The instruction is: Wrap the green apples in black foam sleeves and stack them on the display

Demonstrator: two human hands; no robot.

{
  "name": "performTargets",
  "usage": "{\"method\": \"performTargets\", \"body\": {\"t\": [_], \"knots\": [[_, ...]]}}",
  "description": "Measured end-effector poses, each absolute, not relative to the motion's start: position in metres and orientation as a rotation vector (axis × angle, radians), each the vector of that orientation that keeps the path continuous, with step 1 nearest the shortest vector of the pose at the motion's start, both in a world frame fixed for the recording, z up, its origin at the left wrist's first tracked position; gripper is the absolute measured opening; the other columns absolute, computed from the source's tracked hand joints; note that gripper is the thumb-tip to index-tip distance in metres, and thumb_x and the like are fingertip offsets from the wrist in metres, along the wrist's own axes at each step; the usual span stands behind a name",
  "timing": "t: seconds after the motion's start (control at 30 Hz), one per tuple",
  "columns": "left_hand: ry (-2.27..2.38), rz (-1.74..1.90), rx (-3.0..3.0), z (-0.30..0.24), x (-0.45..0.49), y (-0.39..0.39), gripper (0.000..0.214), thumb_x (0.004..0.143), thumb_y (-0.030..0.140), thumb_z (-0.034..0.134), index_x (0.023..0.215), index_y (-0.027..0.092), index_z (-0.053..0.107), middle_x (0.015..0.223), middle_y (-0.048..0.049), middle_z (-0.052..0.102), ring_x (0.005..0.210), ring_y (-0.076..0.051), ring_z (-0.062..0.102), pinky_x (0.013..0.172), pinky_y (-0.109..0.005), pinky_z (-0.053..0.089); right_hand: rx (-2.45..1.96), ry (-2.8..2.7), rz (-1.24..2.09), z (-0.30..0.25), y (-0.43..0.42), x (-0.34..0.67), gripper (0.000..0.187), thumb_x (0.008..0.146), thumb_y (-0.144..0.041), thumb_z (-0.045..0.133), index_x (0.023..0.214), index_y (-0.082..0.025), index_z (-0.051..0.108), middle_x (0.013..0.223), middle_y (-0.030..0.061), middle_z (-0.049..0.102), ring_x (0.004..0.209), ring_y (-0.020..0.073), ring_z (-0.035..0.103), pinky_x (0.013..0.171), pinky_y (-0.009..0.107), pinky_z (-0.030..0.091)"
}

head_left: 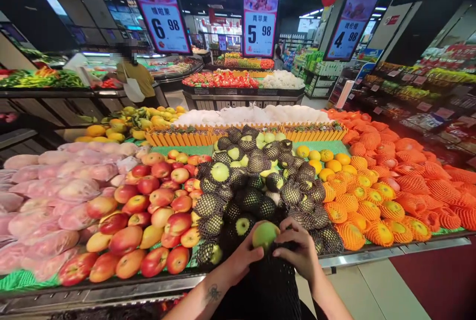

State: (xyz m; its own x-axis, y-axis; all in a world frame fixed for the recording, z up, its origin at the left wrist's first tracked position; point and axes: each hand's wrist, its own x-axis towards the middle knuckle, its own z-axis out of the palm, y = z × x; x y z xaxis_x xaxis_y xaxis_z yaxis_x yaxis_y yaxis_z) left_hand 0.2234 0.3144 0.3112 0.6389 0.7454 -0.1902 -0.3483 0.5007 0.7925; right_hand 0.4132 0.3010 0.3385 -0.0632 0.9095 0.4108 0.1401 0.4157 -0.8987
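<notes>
My left hand [243, 255] is closed around a green apple [265, 235], its thumb along the fruit's near side. Close against the apple's right side, my right hand [297, 245] has thumb and fingers curled on dark netting, partly hidden by the fingers. Black mesh [292, 280] hangs below the hands; where it ends I cannot make out. Just beyond is a heap of green apples [220, 172], many wrapped in black foam nets [292, 193].
Red apples [154, 221] and bagged pink fruit [63, 196] lie left. Oranges [357, 206] and fruit in red nets [412, 161] lie right. The stand has a metal front edge [394, 253]. Price signs [261, 17] hang above. A person [136, 77] stands back left.
</notes>
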Motion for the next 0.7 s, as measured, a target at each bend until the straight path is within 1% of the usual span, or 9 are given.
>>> {"method": "performTargets", "body": {"t": [0.13, 0.23, 0.3, 0.4, 0.47, 0.57, 0.6, 0.67, 0.7], "knots": [[0.576, 0.627, 0.904, 0.305, 0.194, 0.318, 0.109, 0.043, 0.069, 0.089, 0.138, 0.026, 0.059, 0.137, -0.0112, 0.062, 0.135, -0.04, 0.045, 0.117, -0.053, 0.023, -0.93, -1.641, 0.884, 0.339, 0.3, 0.392, 0.028, 0.071, -0.051, 0.085, 0.08, -0.025, 0.082, 0.072, 0.0026, 0.065, 0.066, 0.0177, 0.059, 0.058, 0.029, 0.042], [0.545, 0.592, 0.942, 0.297, 0.177, 0.32, 0.114, 0.034, 0.064, 0.094, 0.136, 0.025, 0.061, 0.137, -0.0112, 0.063, 0.136, -0.041, 0.044, 0.117, -0.052, 0.024, -0.984, -1.677, 0.919, 0.341, 0.301, 0.377, 0.034, 0.069, -0.056, 0.085, 0.077, -0.023, 0.081, 0.069, 0.0027, 0.064, 0.063, 0.0173, 0.058, 0.055, 0.028, 0.038], [0.54, 0.581, 0.977, 0.293, 0.166, 0.322, 0.116, 0.032, 0.058, 0.097, 0.137, 0.025, 0.06, 0.138, -0.011, 0.062, 0.138, -0.041, 0.042, 0.118, -0.051, 0.022, -1.05, -1.668, 0.943, 0.344, 0.303, 0.367, 0.037, 0.067, -0.057, 0.086, 0.073, -0.022, 0.08, 0.066, 0.0014, 0.061, 0.06, 0.0164, 0.055, 0.054, 0.028, 0.035], [0.545, 0.531, 1.079, 0.291, 0.15, 0.325, 0.116, 0.033, 0.046, 0.1, 0.139, 0.026, 0.059, 0.142, -0.0103, 0.06, 0.141, -0.039, 0.038, 0.12, -0.049, 0.018, -1.111, -1.65, 1.027, 0.348, 0.306, 0.353, 0.039, 0.065, -0.057, 0.087, 0.066, -0.02, 0.077, 0.064, -0.0008, 0.055, 0.06, 0.0149, 0.048, 0.056, 0.028, 0.033], [0.577, 0.486, 1.115, 0.293, 0.14, 0.325, 0.107, 0.038, 0.044, 0.098, 0.136, 0.025, 0.062, 0.14, -0.009, 0.061, 0.14, -0.038, 0.039, 0.12, -0.048, 0.019, -1.108, -1.649, 1.105, 0.349, 0.308, 0.343, 0.039, 0.066, -0.057, 0.086, 0.064, -0.019, 0.074, 0.063, -0.002, 0.051, 0.061, 0.0147, 0.046, 0.058, 0.029, 0.032], [0.647, 0.414, 1.111, 0.297, 0.125, 0.323, 0.079, 0.049, 0.045, 0.09, 0.123, 0.023, 0.07, 0.124, -0.006, 0.068, 0.13, -0.038, 0.048, 0.114, -0.049, 0.027, -1.107, -1.607, 1.269, 0.346, 0.313, 0.33, 0.04, 0.066, -0.056, 0.086, 0.065, -0.019, 0.07, 0.06, -0.0047, 0.044, 0.06, 0.0136, 0.04, 0.058, 0.028, 0.03], [0.67, 0.399, 1.106, 0.296, 0.121, 0.322, 0.072, 0.051, 0.045, 0.088, 0.118, 0.023, 0.072, 0.118, -0.005, 0.07, 0.125, -0.038, 0.05, 0.111, -0.048, 0.031, -1.104, -1.579, 1.341, 0.345, 0.315, 0.326, 0.041, 0.064, -0.057, 0.087, 0.065, -0.019, 0.069, 0.058, -0.0056, 0.042, 0.059, 0.0129, 0.038, 0.057, 0.027, 0.028], [0.704, 0.401, 1.085, 0.292, 0.113, 0.32, 0.068, 0.052, 0.042, 0.085, 0.115, 0.023, 0.073, 0.109, -0.0036, 0.07, 0.119, -0.036, 0.052, 0.106, -0.046, 0.035, -1.075, -1.523, 1.478, 0.341, 0.321, 0.319, 0.045, 0.06, -0.059, 0.088, 0.065, -0.019, 0.067, 0.056, -0.0069, 0.04, 0.056, 0.0116, 0.035, 0.055, 0.027, 0.026], [0.708, 0.419, 1.068, 0.288, 0.109, 0.319, 0.068, 0.053, 0.043, 0.084, 0.117, 0.023, 0.072, 0.107, -0.0033, 0.069, 0.117, -0.035, 0.052, 0.104, -0.045, 0.035, -1.051, -1.508, 1.528, 0.339, 0.324, 0.316, 0.047, 0.059, -0.06, 0.088, 0.065, -0.019, 0.066, 0.055, -0.0074, 0.039, 0.055, 0.011, 0.033, 0.054, 0.026, 0.025]]}}
